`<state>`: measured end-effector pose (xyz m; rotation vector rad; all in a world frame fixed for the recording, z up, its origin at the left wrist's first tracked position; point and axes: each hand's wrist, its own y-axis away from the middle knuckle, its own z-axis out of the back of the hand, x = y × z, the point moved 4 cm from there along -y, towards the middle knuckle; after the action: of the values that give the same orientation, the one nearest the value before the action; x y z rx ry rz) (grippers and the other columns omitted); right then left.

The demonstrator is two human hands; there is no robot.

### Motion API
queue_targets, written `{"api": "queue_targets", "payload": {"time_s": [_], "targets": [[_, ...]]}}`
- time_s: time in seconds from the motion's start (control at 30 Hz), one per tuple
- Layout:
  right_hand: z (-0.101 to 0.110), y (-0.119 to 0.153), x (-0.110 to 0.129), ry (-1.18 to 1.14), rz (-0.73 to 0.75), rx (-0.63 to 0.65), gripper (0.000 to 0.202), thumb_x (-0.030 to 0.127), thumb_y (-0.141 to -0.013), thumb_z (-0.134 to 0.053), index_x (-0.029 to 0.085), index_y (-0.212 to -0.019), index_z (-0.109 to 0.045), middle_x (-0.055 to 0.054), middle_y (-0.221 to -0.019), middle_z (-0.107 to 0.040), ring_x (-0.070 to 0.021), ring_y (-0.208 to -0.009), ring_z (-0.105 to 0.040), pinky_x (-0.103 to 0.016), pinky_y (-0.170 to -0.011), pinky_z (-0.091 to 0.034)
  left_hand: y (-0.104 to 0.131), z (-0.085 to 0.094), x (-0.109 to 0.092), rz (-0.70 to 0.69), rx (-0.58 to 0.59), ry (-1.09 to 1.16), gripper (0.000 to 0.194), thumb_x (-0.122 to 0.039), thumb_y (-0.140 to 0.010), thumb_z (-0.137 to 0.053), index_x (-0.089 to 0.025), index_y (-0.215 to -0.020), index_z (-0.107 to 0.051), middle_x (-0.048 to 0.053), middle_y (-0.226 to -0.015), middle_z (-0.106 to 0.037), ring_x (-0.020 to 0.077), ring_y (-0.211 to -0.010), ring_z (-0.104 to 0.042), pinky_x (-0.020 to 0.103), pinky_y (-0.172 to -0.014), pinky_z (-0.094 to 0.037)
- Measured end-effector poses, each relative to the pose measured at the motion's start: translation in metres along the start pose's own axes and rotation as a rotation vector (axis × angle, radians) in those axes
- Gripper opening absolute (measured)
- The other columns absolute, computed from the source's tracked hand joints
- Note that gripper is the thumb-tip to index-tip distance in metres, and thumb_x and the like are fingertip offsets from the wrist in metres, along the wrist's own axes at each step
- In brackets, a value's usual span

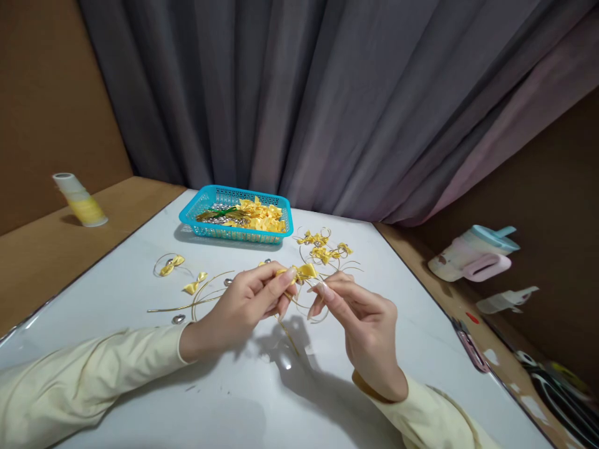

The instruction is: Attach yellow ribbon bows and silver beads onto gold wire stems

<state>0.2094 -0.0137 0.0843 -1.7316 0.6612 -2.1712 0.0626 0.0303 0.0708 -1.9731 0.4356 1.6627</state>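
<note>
Above the white tabletop, my left hand pinches a yellow ribbon bow between thumb and fingers. Thin gold cord loops out from the bow and hangs below it. My right hand is closed in a pinch on the gold cord just right of the bow. Its lower fingers are partly hidden. Left of my hands lie a loose yellow bow, longer gold cord pieces and a silver bead. A bow with a bead and looped cord rests farther left.
A blue basket with yellow bows, silver beads and cords stands at the back. Several finished-looking bow pieces lie behind my hands. Right: a lidded cup, a small bottle, pink-handled snips. Left: a yellow-white cylinder.
</note>
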Motion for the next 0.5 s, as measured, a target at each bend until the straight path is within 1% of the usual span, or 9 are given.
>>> {"api": "queue_targets", "payload": {"time_s": [0.23,0.4,0.5], "targets": [[-0.0028,0.0004,-0.0057,-0.106,-0.075,0.014,0.019,0.02,-0.086,-0.059,0.024,-0.074,-0.072,-0.001,-0.061,-0.064,-0.0168,-0.068,-0.052,-0.034,-0.07,-0.04,-0.0019,-0.0011,-0.0011,0.034,0.028,0.076,0.028,-0.037,-0.091,-0.046,-0.016,-0.073,-0.053,-0.005,-0.051,-0.046,0.0066,-0.045,-0.035,0.02,-0.044,-0.027],[-0.0049,0.001,-0.0053,-0.106,-0.046,-0.009,0.021,0.02,-0.087,-0.058,0.026,-0.074,-0.073,-0.001,-0.064,-0.066,-0.0165,-0.069,-0.053,-0.033,-0.071,-0.04,-0.0007,-0.0024,-0.0015,0.056,0.043,0.128,0.027,-0.036,-0.09,-0.048,-0.016,-0.072,-0.052,-0.005,-0.05,-0.046,0.006,-0.044,-0.035,0.02,-0.043,-0.026],[-0.0059,0.0022,-0.0036,-0.11,-0.014,-0.012,0.021,0.018,-0.087,-0.057,0.028,-0.078,-0.074,0.0,-0.064,-0.067,-0.0163,-0.068,-0.051,-0.033,-0.071,-0.04,-0.0001,-0.0034,-0.002,0.054,0.053,0.14,0.028,-0.037,-0.09,-0.048,-0.016,-0.072,-0.052,-0.006,-0.05,-0.046,0.0058,-0.044,-0.035,0.019,-0.043,-0.026]]}}
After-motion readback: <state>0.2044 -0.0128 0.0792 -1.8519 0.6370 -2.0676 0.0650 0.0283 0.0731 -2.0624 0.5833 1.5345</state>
